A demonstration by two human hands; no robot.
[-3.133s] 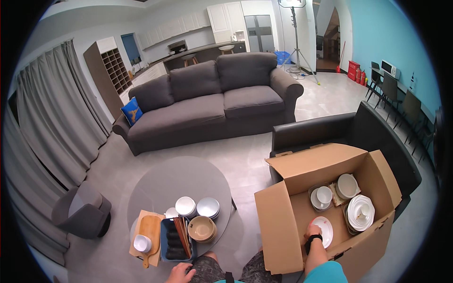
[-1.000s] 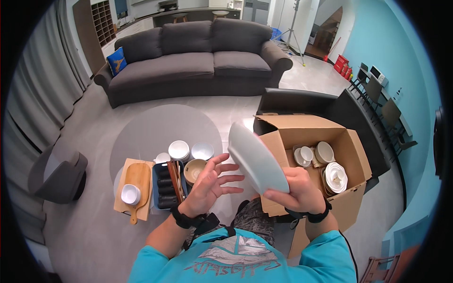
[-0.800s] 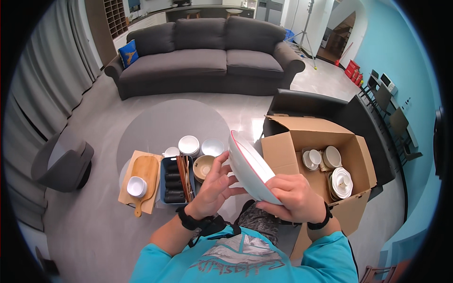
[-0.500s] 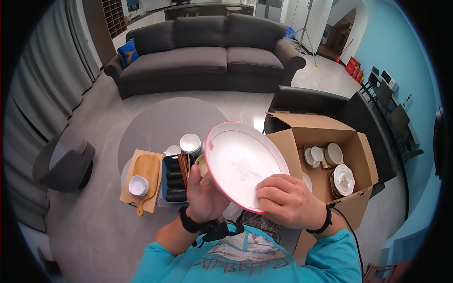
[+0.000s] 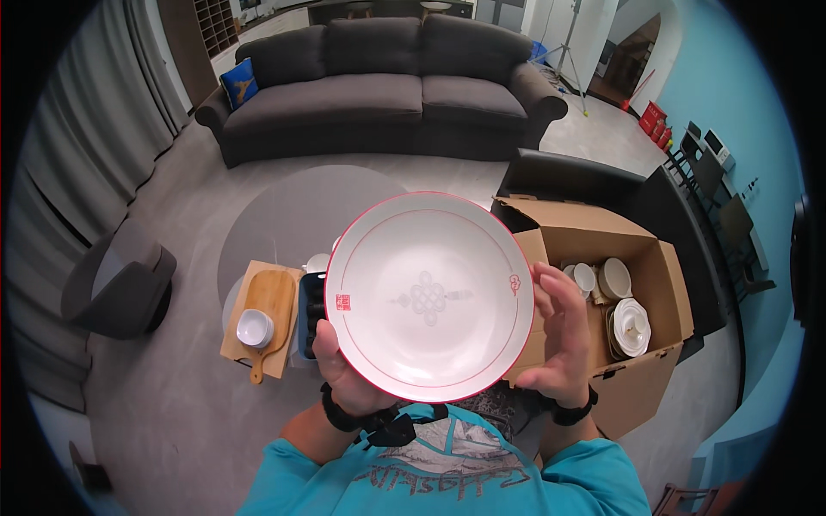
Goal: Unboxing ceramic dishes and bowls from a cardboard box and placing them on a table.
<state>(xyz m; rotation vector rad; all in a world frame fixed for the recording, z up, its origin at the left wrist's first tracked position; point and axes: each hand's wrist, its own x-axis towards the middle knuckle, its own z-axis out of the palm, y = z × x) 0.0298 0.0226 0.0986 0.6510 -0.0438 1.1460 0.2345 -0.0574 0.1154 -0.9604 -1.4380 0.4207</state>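
A round white plate (image 5: pixel 430 353) with a red rim, a grey knot pattern in the middle and small red marks is held up in front of me, its inside facing me. My left hand (image 5: pixel 353 378) grips its lower left edge, thumb at the rim and fingers hidden behind. At the right edge my right hand (image 5: pixel 566 344) has its fingers stretched and the thumb apart; its fingertips are at the rim, and whether they touch it I cannot tell. Behind the plate, part of a dark blue bin (image 5: pixel 310 327) and a white cup (image 5: pixel 317 262) show.
To the right a cardboard box (image 5: pixel 637 391) stands with flaps spread, holding white bowls (image 5: pixel 614 278) and a stack of white dishes (image 5: pixel 631 328). On the left a small white bowl (image 5: pixel 255 328) sits on a wooden cutting board (image 5: pixel 271 297). Beyond are a round grey table (image 5: pixel 284 211) and a dark sofa (image 5: pixel 344 103).
The plate has turned from a tilt to face me squarely and covers more of the bin. My right hand has let go of the near edge and moved to the right side, fingers opened.
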